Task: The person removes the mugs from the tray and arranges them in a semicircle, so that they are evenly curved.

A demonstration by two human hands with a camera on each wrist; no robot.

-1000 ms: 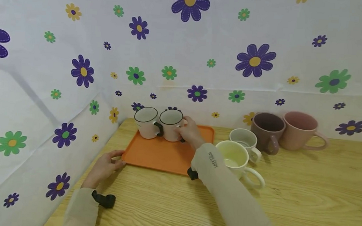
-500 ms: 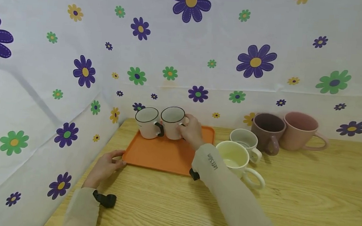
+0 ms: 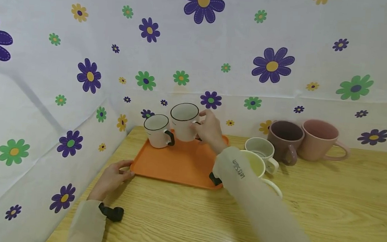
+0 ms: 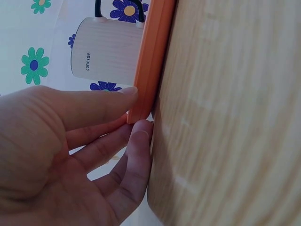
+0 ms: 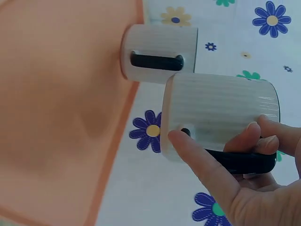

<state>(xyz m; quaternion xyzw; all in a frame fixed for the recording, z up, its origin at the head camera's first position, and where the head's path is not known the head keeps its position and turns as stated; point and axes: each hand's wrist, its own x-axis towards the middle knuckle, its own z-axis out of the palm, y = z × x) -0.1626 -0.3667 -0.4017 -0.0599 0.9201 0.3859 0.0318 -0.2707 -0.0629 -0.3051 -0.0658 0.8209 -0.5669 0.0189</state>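
Note:
My right hand (image 3: 210, 129) grips a white mug (image 3: 182, 127) with a dark rim by its black handle (image 5: 244, 161). That mug hangs upright over the back of the orange tray (image 3: 173, 164), apart from its surface. A second white mug (image 3: 156, 134) of the same kind, with a black handle, stands in the tray's back left corner. In the left wrist view it bears the word "concise". My left hand (image 3: 111, 179) pinches the tray's front left corner, thumb (image 4: 106, 106) on the rim and fingers curled at the outer edge.
Right of the tray stand a pale yellow mug (image 3: 258, 163), partly hidden by my right sleeve, and a small white cup (image 3: 262, 150). Behind them are a dark purple mug (image 3: 281, 146) and a pink mug (image 3: 316, 144). A flowered cloth (image 3: 239, 45) hangs behind the wooden table (image 3: 173, 217).
The white mug in my right hand has risen off the tray, away from the second mug. My right forearm has shifted right over the yellow mug. The left hand has stayed at the corner.

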